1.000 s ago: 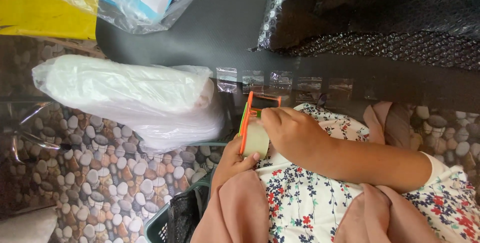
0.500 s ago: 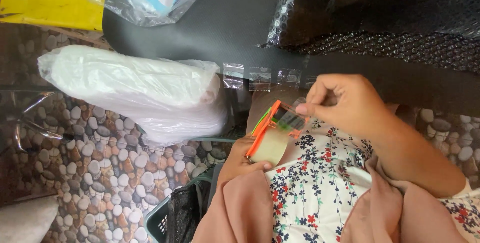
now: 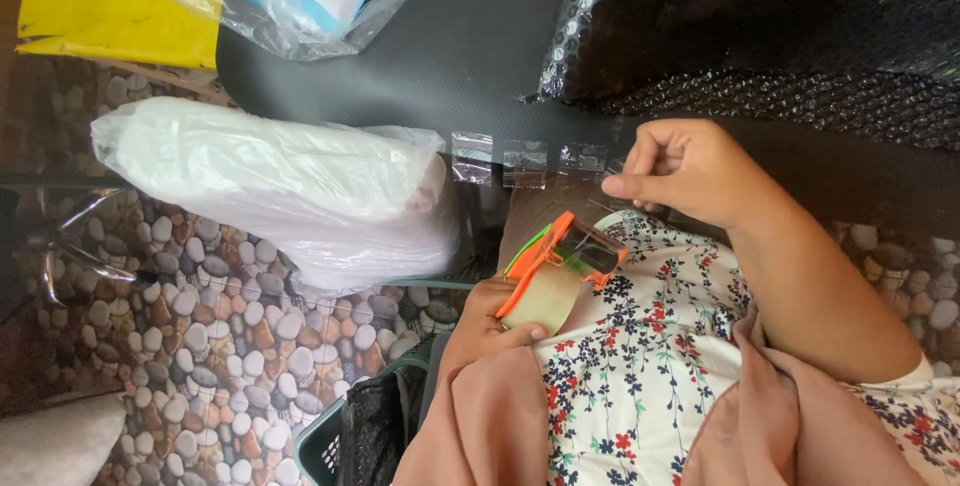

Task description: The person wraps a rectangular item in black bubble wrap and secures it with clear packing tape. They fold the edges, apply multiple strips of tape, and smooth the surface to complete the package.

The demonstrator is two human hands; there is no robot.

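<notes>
Dark tabletop at twelve o'clock; left hand (image 3: 480,321) grips the light, rigid tape dispenser (image 3: 560,266) (by its body), right hand (image 3: 690,171) pinching flimsy, sticky tape

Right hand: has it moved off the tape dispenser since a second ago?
Yes. The right hand has lifted off the tape dispenser and now sits beside the tape strips on the table edge.

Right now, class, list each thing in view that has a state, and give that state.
tape dispenser: gripped in the left hand.
right hand: fingertips pinched shut.
cut tape pieces: stuck in a row along the table edge.
white bundle: wrapped in clear plastic, lying on its side.
bubble wrap: lying loose and crumpled.
</notes>
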